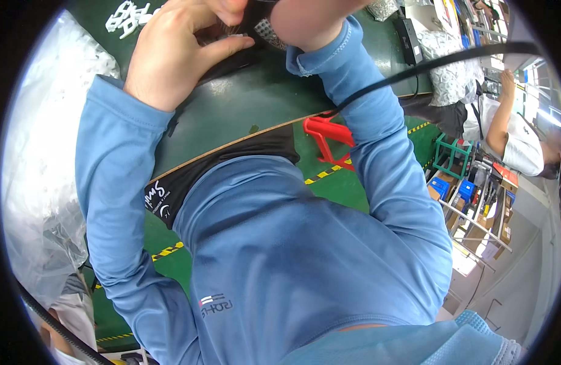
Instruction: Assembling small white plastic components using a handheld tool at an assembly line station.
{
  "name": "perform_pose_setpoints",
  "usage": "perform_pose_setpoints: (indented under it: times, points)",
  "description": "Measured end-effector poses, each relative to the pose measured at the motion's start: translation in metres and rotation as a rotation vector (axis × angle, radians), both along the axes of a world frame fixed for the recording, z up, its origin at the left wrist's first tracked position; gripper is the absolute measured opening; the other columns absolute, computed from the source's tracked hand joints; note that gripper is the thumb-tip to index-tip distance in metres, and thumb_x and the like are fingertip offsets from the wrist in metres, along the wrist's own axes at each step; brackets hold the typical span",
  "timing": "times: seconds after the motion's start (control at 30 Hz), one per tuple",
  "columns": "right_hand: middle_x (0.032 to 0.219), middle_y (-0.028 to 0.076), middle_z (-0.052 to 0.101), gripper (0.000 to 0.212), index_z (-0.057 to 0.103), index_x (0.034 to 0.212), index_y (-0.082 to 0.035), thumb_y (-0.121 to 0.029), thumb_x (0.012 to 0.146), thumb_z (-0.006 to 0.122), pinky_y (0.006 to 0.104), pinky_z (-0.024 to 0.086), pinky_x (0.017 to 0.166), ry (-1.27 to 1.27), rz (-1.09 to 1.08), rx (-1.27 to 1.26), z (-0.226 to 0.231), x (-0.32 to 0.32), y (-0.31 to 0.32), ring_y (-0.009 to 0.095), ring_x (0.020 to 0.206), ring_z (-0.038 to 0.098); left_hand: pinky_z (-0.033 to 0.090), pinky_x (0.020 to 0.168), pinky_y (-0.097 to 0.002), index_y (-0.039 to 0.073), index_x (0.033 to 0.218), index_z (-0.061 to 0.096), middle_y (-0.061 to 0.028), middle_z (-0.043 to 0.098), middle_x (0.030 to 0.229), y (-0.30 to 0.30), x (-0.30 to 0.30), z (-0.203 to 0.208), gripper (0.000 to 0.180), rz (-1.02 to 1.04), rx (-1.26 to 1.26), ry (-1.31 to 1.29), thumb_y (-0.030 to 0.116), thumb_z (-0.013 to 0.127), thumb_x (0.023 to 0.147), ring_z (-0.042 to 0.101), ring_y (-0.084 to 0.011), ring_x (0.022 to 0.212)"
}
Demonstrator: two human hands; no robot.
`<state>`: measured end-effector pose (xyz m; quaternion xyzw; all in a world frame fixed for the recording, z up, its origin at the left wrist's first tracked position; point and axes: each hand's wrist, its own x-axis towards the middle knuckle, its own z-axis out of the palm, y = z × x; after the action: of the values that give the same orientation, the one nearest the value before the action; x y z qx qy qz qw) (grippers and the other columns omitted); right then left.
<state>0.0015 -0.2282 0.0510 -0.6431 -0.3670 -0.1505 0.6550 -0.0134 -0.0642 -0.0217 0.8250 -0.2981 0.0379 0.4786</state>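
At the top edge, both hands are close together over the green tabletop (231, 112). Between them is a dark part (251, 17) with a silvery mesh-like surface on one side; its upper end is cut off by the picture. My left hand (177, 52) is closed on it, fingers curled and thumb stretched along its lower side. My right hand (311, 21) is closed against the part from the other side, its fingers mostly outside the view. Left of my left hand lie several white plastic pieces (129, 17) on the tabletop.
A large clear plastic bag (55, 152) fills the left side. A black cable (438, 61) arches across my right forearm. Below the table edge stands a red stool (329, 137). Bagged parts (441, 61), a black box (407, 39) and a person in white (518, 131) are at right.
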Motion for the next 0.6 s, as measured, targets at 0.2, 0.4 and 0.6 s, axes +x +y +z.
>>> perform_pose_setpoints:
  times: [0.2, 0.4, 0.6]
  points:
    - [0.08, 0.008, 0.057, 0.096, 0.053, 0.118, 0.004, -0.076, 0.072, 0.077, 0.0228, 0.046, 0.056, 0.43, 0.477, 0.232, 0.001, -0.002, -0.011, 0.014, 0.061, 0.057, 0.054, 0.076, -0.0346, -0.001, 0.09, 0.069, -0.0096, 0.069, 0.091, -0.004, 0.0, 0.002, 0.031, 0.002, -0.023, -0.048, 0.018, 0.09, 0.078, 0.067, -0.0233, 0.081]
    - [0.077, 0.012, 0.061, 0.062, 0.057, 0.112, 0.004, -0.047, 0.086, 0.081, 0.0227, 0.046, 0.054, 0.499, 0.428, 0.278, 0.002, -0.003, -0.008, 0.015, 0.061, 0.059, 0.052, 0.072, -0.0357, -0.002, 0.087, 0.064, -0.009, 0.064, 0.089, -0.006, 0.002, 0.003, 0.033, -0.025, 0.013, -0.197, 0.018, 0.089, 0.08, 0.063, -0.0238, 0.08]
    - [0.068, 0.015, 0.062, 0.056, 0.059, 0.11, 0.007, -0.047, 0.099, 0.064, 0.0255, 0.049, 0.05, 0.299, 0.233, 0.309, -0.002, -0.006, -0.002, 0.022, 0.053, 0.06, 0.048, 0.07, -0.0403, 0.004, 0.092, 0.069, -0.0082, 0.062, 0.083, -0.008, -0.005, 0.015, 0.026, -0.004, -0.021, -0.201, 0.017, 0.086, 0.076, 0.058, -0.028, 0.078]
